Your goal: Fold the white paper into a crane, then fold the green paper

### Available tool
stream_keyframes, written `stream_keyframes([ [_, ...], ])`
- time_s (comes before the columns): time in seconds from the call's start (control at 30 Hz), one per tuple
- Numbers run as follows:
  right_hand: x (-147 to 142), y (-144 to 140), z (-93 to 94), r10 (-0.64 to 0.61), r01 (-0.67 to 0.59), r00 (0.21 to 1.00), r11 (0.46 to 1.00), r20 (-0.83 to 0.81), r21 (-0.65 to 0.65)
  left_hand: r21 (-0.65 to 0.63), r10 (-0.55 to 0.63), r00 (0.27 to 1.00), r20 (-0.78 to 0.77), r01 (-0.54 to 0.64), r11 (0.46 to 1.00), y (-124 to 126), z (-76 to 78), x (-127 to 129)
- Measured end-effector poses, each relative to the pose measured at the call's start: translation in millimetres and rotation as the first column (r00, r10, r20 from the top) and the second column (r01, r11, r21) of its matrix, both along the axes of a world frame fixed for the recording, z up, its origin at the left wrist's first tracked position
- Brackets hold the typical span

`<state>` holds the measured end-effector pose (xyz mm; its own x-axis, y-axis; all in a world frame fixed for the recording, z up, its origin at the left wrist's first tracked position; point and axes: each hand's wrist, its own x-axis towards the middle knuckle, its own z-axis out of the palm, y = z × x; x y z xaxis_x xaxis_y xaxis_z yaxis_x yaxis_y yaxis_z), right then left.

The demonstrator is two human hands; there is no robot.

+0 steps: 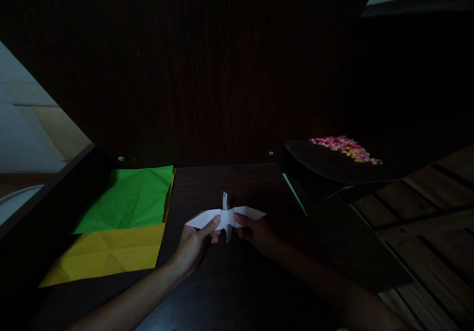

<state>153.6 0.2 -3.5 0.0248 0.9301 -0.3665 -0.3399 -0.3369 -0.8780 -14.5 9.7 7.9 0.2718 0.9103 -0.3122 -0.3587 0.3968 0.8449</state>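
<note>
A white origami crane [227, 217] is held between my two hands above the dark table. Its wings spread out to both sides, one narrow point stands up at the far side, and another points down toward me. My left hand [195, 242] pinches the left wing near the body, thumb on top and fingers beneath. On the other side, my right hand [258, 232] grips the right wing the same way, with its thumb close to the body. The fingers under the paper are partly hidden.
Creased green paper [129, 198] overlaps creased yellow paper [114, 252] at the left. A dark rounded surface at the right bears a heap of small colourful pieces [346, 147]. A thin pale-green edge [295, 194] lies below it. A dark wooden panel [222, 74] rises behind the table.
</note>
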Motion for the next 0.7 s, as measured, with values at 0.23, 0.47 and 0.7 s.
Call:
stream_keyframes([
  [0.23,2.5,6.2,-0.9,-0.099,0.104,0.99,0.993,-0.098,0.052,0.177,-0.107,0.993,-0.046,0.113,0.978,-0.1,4.5,-2.7],
  [0.47,16.3,15.2,4.0,-0.151,0.158,0.966,0.987,-0.209,0.018,0.223,-0.024,0.999,0.048,0.013,0.975,10.6,5.3,-13.4],
  [0.7,27.1,17.4,2.7,-0.076,0.081,0.981,0.997,-0.181,0.019,0.325,-0.19,0.959,-0.212,0.252,0.911,17.7,6.2,-16.0],
])
